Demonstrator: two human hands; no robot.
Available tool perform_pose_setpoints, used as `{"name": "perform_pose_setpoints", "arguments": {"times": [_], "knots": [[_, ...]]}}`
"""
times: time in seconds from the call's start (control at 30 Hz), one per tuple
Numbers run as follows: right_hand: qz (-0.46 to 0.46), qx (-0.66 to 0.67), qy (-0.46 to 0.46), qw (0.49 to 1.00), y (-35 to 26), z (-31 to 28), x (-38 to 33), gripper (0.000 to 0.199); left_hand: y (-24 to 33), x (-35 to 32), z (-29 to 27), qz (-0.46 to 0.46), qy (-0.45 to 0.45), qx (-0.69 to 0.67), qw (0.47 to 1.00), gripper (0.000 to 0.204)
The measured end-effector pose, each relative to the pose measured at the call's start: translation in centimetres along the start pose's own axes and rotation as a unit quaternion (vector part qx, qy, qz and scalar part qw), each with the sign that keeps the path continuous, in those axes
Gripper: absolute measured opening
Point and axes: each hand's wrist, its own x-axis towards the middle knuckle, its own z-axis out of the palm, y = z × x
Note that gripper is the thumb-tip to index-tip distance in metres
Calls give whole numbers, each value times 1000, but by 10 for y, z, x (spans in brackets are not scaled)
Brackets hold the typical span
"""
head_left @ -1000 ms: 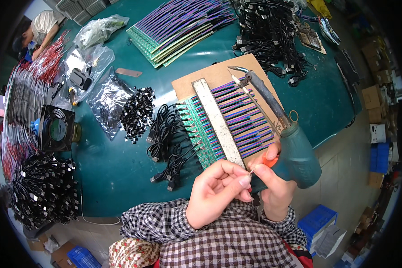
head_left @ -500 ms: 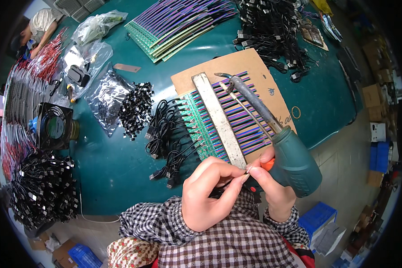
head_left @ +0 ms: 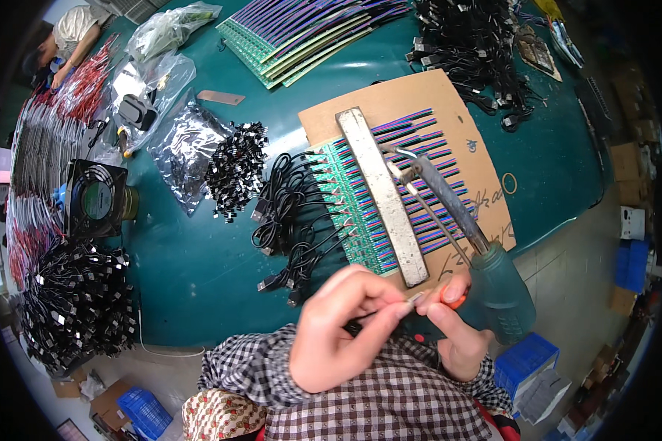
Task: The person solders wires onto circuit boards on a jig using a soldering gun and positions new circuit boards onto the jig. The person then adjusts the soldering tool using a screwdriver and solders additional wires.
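Note:
My left hand (head_left: 338, 331) pinches the end of a thin black cable (head_left: 363, 318) between thumb and fingers. Its pale wire tips meet the fingertips of my right hand (head_left: 460, 339), which is closed around a dark green soldering gun (head_left: 504, 294) with an orange trigger. The gun's bent metal tip points up over a cardboard sheet (head_left: 412, 95). On that sheet, a worn metal bar (head_left: 382, 198) lies across green circuit boards (head_left: 338, 195) with coloured strips. Black USB cables (head_left: 279, 220) run to the boards' left edge.
Small black connectors (head_left: 235, 173) lie beside a plastic bag. Stacked circuit boards (head_left: 272, 55) and black cables (head_left: 471, 51) occupy the far side. At left stand a black fan (head_left: 95, 198) and a cable bundle (head_left: 73, 316). Another person (head_left: 73, 37) works far left.
The table items have shifted slightly rightward in view. Relative to the boards, the soldering gun's tip is lower, nearer the metal bar's middle. Both hands remain together at the cable end.

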Motion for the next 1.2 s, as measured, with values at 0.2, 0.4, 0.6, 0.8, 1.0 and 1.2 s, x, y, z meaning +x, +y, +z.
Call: {"name": "perform_pose_setpoints", "arguments": {"times": [0.2, 0.4, 0.6, 0.8, 1.0, 1.2], "knots": [[-35, -67, 17, 997, 3, -18, -9, 23, -2, 28, -39, -56, -13, 110, 992, 6], [-40, -85, -44, 995, 5, -41, -26, 40, -14, 53, -45, -33, -9, 215, 976, 8], [48, -99, 10, 994, -3, -48, -40, 46, -16, 58, -49, -55, -22, 181, 982, 9], [19, -193, 4, 981, -3, -44, -45, 45, -17, 58, -48, -33, -16, 216, 976, 9], [2, -285, -66, 956, 1, -50, -43, 52, -18, 58, -48, -29, -11, 203, 979, 9], [-4, -346, -78, 935, 1, -50, -42, 60, -19, 58, -48, -22, -14, 222, 975, 10]]}}
